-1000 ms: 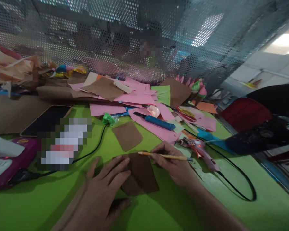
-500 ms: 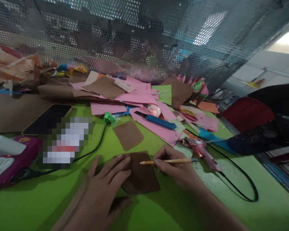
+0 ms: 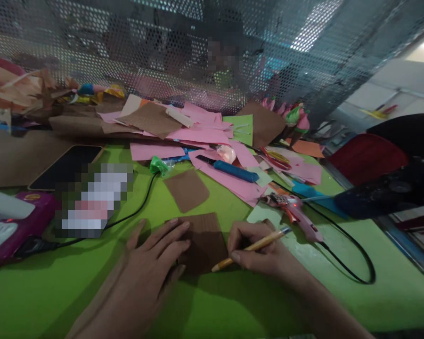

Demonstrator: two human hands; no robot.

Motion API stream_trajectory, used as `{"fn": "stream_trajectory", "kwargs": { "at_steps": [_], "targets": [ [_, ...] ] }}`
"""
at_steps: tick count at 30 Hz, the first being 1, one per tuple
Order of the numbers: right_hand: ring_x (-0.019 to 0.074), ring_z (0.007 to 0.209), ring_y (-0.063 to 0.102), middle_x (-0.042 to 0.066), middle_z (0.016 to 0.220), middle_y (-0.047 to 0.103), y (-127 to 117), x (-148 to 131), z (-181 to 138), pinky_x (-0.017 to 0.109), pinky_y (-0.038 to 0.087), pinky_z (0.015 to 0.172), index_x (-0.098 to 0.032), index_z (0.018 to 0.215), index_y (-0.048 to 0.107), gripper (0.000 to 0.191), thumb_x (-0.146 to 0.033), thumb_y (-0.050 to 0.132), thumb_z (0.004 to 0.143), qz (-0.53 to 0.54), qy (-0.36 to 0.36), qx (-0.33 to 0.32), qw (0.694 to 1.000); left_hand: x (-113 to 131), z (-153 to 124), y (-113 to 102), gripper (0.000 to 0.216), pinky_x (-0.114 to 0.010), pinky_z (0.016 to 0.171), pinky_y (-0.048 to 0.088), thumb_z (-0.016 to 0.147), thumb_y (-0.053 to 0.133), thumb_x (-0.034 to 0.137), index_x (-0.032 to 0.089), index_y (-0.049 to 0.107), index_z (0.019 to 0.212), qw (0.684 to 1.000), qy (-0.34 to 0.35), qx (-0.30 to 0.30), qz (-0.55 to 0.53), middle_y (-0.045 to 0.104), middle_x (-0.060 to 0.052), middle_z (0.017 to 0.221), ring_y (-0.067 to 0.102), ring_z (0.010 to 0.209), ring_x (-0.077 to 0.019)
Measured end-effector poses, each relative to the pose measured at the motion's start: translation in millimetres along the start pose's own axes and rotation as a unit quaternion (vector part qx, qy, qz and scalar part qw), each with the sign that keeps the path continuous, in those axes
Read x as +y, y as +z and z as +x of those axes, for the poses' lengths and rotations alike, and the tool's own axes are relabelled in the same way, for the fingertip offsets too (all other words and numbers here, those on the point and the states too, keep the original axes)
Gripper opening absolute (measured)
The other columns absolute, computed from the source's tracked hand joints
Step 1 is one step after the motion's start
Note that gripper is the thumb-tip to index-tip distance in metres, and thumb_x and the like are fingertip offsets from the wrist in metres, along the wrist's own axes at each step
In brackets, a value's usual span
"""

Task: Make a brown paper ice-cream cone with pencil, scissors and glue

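Under the fingertips of my left hand (image 3: 151, 261) lies a dark brown square of paper or card (image 3: 207, 240) on the green tabletop. That hand is flat with its fingers spread over the square's left side. My right hand (image 3: 256, 247) is closed around a yellow pencil (image 3: 259, 243), held slanted. Its tip is at the square's lower right corner; whether it touches cannot be made out. A lighter brown piece with rounded corners (image 3: 187, 190) rests just beyond the square.
A pink glue gun (image 3: 298, 214) with a looping black cord lies at right. Behind are a blue-handled cutter (image 3: 235, 171), red-handled scissors (image 3: 277, 158) and piled pink papers (image 3: 205, 136). At left are a phone (image 3: 69, 165) and a purple power strip (image 3: 31, 221).
The pencil tip has moved from the square's upper middle down to its lower right corner, and the pencil has become more slanted. My left hand still rests on the square. The view has shifted slightly.
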State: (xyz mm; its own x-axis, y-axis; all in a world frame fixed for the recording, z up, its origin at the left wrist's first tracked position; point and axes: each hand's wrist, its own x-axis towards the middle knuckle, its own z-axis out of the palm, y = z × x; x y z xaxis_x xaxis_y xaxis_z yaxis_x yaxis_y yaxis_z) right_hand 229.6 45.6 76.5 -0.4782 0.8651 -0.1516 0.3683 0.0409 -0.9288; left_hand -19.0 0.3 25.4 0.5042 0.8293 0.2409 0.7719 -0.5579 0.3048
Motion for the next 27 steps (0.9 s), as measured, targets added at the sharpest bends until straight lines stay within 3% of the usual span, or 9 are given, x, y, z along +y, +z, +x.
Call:
{"fn": "stream_trajectory", "kwargs": {
  "at_steps": [6,12,17,27],
  "targets": [
    [0.0081,0.049,0.039,-0.003,0.056,0.053,-2,8,0,0.021,0.025,0.045,-0.017,0.067,0.062,0.011,-0.024,0.068,0.073,0.036,0.010,0.008,0.999,-2,-2,4,0.031,-0.055,0.118,0.013,0.095,0.046,0.018,0.031,0.057,0.122,1.000,0.001,0.018,0.001,0.052,0.001,0.144,0.047,0.133,-0.0223],
    [0.0103,0.054,0.050,-0.001,0.064,0.061,2,11,14,0.021,0.034,0.047,-0.018,0.079,0.062,0.019,-0.035,0.070,0.080,0.085,-0.009,0.122,0.989,-6,-4,7,0.039,-0.058,0.115,0.019,0.092,0.045,0.014,0.030,0.055,0.126,1.000,0.011,0.007,0.015,0.038,-0.003,0.154,0.045,0.135,-0.0260],
    [0.0127,0.062,0.054,0.000,0.069,0.061,8,11,24,0.023,0.041,0.054,-0.018,0.079,0.062,0.020,-0.037,0.067,0.083,0.011,-0.028,0.163,0.986,-8,-3,8,0.041,-0.054,0.116,0.020,0.089,0.048,0.013,0.030,0.055,0.126,0.999,0.030,0.026,0.014,0.046,-0.004,0.149,0.047,0.133,-0.0252],
    [0.0148,0.067,0.055,0.000,0.073,0.062,9,19,23,0.025,0.042,0.059,-0.020,0.082,0.063,0.019,-0.038,0.066,0.086,-0.040,-0.026,0.151,0.987,-5,-1,6,0.042,-0.054,0.116,0.019,0.088,0.049,0.014,0.030,0.054,0.126,0.999,0.021,0.024,-0.001,0.046,-0.003,0.149,0.047,0.133,-0.0261]
  ]
}}
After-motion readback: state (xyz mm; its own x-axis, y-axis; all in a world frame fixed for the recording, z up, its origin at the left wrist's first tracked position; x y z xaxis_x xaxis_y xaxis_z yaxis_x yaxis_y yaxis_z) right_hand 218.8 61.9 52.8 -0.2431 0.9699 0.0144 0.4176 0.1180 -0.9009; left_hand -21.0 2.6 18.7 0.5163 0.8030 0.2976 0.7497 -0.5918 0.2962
